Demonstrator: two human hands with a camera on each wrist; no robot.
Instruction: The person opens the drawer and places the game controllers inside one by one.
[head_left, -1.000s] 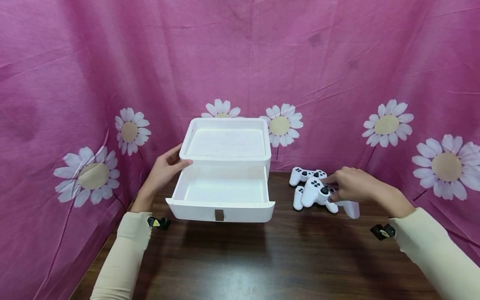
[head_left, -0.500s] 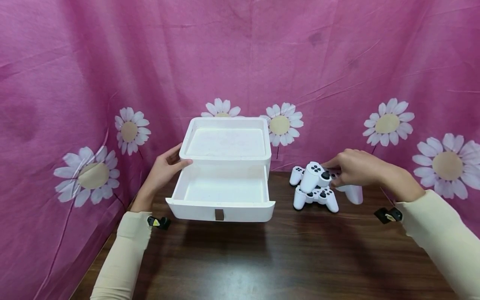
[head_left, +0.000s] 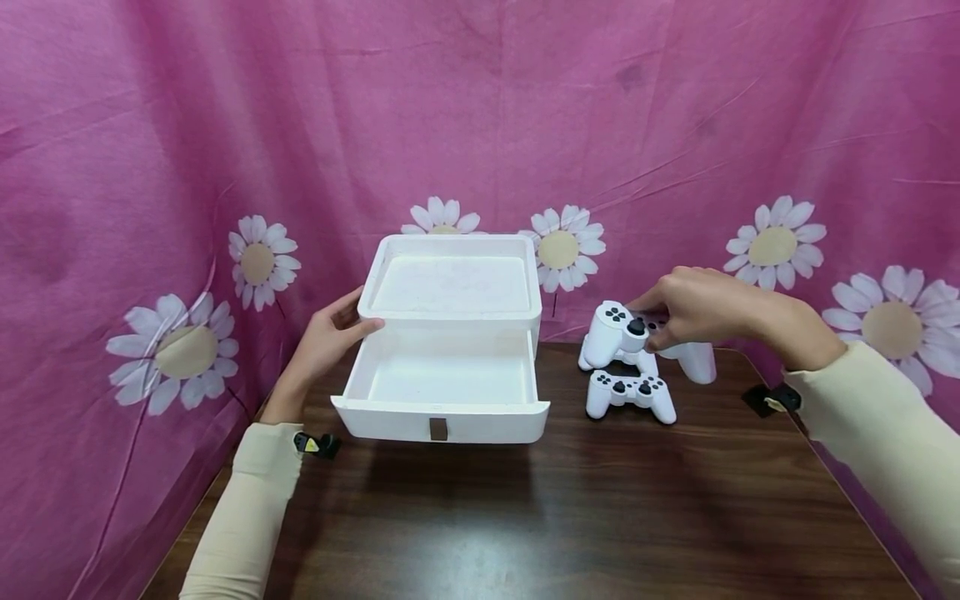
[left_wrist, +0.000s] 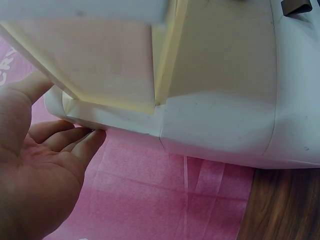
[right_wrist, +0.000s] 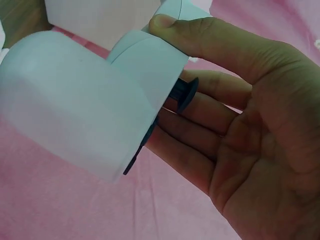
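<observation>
A white drawer box [head_left: 450,319] stands on the table with its drawer [head_left: 491,423] pulled out; a brown tab [head_left: 438,429] marks the drawer's front. My left hand [head_left: 327,343] holds the box's front left corner, thumb on top and fingers along the side [left_wrist: 107,117]. To the right, my right hand [head_left: 708,310] pinches a white game controller [head_left: 607,335] by its middle, raised above the table; thumb and fingers show in the right wrist view around the controller [right_wrist: 75,95]. Beneath it lies a second controller [head_left: 643,362], partly hidden, with a third controller [head_left: 598,404] in front.
The dark wooden table [head_left: 600,517] stretches in front of the box. Pink flowered cloth [head_left: 480,108] hangs behind and at both sides. A small black device [head_left: 318,445] sits at the left wrist and another [head_left: 772,400] at the right.
My right hand has lifted the held game controller up and away from the two on the table, then moved slightly left. The left hand, box and drawer stay put.
</observation>
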